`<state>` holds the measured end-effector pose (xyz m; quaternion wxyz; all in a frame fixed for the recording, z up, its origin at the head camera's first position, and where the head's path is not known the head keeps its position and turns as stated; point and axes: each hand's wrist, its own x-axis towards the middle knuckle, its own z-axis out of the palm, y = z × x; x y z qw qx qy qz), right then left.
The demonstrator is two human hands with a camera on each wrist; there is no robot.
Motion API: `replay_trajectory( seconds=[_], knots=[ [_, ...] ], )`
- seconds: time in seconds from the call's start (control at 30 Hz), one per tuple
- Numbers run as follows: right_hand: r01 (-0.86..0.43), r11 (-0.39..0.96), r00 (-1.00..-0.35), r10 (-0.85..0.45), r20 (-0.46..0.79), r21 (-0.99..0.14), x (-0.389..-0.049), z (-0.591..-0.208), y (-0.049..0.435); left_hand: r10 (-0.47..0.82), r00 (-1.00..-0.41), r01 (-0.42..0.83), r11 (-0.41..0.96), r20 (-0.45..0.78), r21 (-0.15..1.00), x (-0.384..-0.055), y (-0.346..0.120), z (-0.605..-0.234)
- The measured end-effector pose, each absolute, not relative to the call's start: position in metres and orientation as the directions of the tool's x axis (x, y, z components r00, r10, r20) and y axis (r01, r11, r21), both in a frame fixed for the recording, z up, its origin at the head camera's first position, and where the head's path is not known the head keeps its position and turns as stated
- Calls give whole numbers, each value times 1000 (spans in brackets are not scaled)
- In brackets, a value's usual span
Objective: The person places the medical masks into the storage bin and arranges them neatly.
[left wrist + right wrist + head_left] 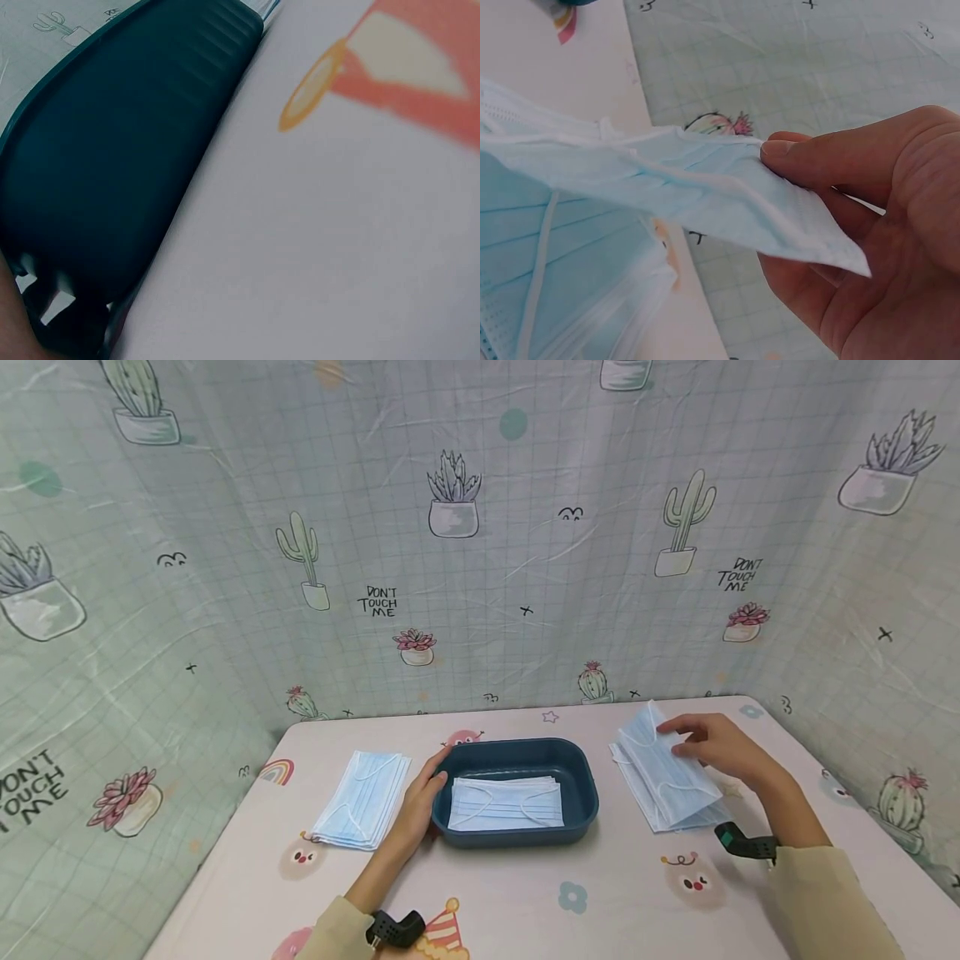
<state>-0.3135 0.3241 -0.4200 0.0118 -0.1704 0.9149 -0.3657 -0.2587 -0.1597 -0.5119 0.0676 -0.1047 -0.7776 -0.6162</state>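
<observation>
Left hand [414, 803] clamps its fingers on the bin [517, 838] mid-frame; right hand [723, 745] pinches a mask [667, 768], thumb to finger, at frame right

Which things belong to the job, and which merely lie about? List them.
Job:
- left hand, touching tray
- right hand, pinching mask
- tray's masks
- right pile
- left pile, untouched but probably included

Not job (nothing loose looks unrelated):
- backdrop
- wrist cameras, worn

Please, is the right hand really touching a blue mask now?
Touching. The right wrist view shows it: the right hand pinches the mask by its edge.
</observation>
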Motion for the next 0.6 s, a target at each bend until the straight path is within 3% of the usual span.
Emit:
replay_trajectory(
  seconds=[0.6],
  knots=[
    [-333, 654, -934, -329, 141, -680, -306, -407, 320, 70, -968, 250, 228, 240, 941, -259, -159, -511]
  ],
)
